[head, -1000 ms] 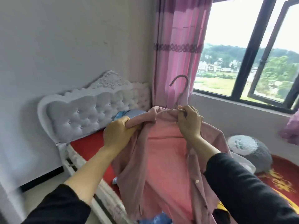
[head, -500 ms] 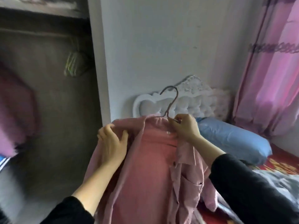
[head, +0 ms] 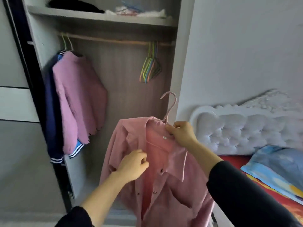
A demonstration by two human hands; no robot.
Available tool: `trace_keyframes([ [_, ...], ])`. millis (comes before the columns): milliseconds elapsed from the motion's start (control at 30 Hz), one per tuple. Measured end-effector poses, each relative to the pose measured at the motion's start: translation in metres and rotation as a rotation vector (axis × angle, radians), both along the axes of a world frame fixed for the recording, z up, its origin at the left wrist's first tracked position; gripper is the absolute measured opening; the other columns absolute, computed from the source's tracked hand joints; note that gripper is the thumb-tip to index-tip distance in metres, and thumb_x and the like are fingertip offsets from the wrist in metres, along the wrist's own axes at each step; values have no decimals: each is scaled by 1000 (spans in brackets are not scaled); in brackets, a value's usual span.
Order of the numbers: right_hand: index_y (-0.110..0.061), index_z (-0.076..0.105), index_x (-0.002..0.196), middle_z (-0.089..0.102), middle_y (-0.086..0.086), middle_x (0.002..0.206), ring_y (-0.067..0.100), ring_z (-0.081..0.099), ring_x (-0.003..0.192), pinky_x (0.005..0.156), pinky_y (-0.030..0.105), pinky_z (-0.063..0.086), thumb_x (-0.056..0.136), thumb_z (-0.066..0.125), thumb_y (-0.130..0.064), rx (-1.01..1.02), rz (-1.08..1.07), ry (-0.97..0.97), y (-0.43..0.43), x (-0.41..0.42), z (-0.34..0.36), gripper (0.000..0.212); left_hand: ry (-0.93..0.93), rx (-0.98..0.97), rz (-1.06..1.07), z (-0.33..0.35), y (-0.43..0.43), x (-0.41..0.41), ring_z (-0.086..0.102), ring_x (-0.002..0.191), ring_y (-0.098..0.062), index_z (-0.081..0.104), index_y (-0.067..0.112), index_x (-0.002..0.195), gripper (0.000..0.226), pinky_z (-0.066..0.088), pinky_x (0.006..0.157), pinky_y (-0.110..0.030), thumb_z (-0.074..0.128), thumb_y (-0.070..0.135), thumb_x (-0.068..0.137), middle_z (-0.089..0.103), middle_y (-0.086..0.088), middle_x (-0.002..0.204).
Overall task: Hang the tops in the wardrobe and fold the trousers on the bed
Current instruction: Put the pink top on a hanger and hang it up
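A pink button shirt hangs on a pink hanger, held up in front of the open wardrobe. My right hand grips the hanger's neck together with the shirt collar. My left hand pinches the shirt's left front edge below the collar. The hanger's hook points up, well below the wardrobe rail. On the rail's left end hang a pink sweater and a navy striped jacket.
A bunch of coloured empty hangers hangs at the rail's right end. A shelf above holds dark and white items. The dark door frame is at left. The bed's white tufted headboard and a blue pillow lie right.
My view has swung left from the window and bed to the open wardrobe. The shirt on its hanger came along, and my left hand slid from the shoulder down to the front edge.
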State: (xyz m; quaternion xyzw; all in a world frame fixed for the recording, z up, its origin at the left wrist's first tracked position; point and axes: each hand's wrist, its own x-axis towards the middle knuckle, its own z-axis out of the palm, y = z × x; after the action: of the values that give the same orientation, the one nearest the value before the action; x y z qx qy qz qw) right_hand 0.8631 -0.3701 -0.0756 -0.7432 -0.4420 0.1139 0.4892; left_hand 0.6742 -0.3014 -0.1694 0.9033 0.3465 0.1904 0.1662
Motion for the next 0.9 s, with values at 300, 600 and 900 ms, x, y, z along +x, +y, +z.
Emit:
trace_keyframes([
  [300,0,58,61,46,4,54,13,37,50,42,17,32,84,71,-33,-43,237,30,115,-22,4,43,-68,75,478,41,134,-14,57,106,-34,48,11,118,54,44,71,-38,47,58,90,52,-9,123],
  [600,13,55,68,48,5,73,15,43,67,56,21,38,85,70,-36,4,418,106,236,-20,29,54,-33,41,516,78,251,7,61,98,-31,62,14,106,40,44,71,-31,35,43,99,66,-7,104],
  [900,-18,55,31,41,-11,28,18,40,75,76,29,30,82,70,-31,-117,161,71,351,-19,14,55,36,-98,239,51,339,-22,50,71,-21,39,22,60,37,32,59,-30,48,28,95,47,7,61],
])
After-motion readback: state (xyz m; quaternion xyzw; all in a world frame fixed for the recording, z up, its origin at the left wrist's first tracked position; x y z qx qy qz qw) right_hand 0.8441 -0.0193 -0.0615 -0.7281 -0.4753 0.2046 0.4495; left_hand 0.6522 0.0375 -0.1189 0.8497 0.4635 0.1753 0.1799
